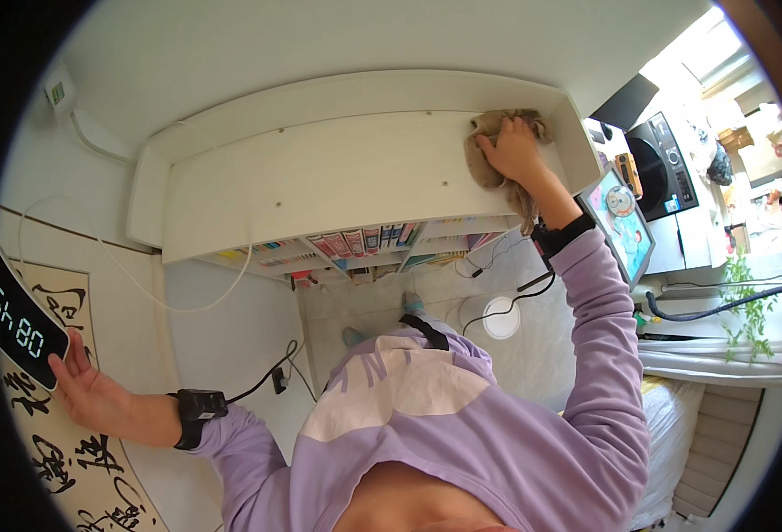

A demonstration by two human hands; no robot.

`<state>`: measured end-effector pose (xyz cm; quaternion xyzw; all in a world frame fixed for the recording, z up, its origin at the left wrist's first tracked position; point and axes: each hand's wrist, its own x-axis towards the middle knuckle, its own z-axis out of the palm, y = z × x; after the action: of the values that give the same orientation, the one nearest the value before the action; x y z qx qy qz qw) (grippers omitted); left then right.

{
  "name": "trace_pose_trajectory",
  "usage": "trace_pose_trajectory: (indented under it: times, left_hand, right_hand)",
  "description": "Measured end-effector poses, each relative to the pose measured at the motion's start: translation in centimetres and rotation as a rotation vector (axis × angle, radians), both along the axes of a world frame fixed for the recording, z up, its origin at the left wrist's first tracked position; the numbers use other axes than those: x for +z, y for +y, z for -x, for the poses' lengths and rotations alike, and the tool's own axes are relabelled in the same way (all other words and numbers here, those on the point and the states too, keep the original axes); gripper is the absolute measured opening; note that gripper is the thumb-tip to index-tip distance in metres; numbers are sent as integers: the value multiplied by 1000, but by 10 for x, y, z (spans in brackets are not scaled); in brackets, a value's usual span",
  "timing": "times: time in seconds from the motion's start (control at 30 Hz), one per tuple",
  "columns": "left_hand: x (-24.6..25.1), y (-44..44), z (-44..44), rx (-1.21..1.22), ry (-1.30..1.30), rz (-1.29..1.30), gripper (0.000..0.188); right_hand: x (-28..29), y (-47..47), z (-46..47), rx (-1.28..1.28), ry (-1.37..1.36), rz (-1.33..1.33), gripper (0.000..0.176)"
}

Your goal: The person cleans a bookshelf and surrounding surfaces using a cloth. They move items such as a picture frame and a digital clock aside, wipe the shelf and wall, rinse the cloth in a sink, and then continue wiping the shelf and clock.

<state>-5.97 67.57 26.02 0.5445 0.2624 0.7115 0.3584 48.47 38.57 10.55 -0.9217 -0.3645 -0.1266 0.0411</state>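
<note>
My left hand [98,399] holds a black digital clock [23,322] by its lower edge, off to the left. Lit digits show on the clock's face, and a thin white cable [198,310] loops from near it towards the white bookcase. At the right end of the bookcase's bare top board [337,166], my right hand [516,154] lies on a crumpled brown cloth [484,163]. The fingers press into the cloth beside the raised end panel, and part of it hangs over the front edge.
Books [354,243] fill shelves below the top. A wall plug [61,90] is at upper left, a calligraphy scroll [51,425] at left. To the right are a framed picture [630,229], a black front-loading washing machine [663,166] and a plant [747,312]. A white round lid [501,318] is below.
</note>
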Motion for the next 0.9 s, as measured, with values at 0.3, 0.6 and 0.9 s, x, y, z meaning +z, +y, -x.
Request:
trace_pose_trajectory:
  times: [0.3, 0.6, 0.9]
  left_hand:
    - [-3, 0, -1, -36, -36, -38, 26]
    - [2, -17, -22, 434, 20, -120, 25]
    - [6, -32, -23, 515, 2, -73, 23]
  right_hand:
    - [-1, 106, 93, 337, 138, -69, 54]
    - [2, 217, 162, 683, 236, 30, 52]
    - [11, 248, 180, 689, 323, 153, 57]
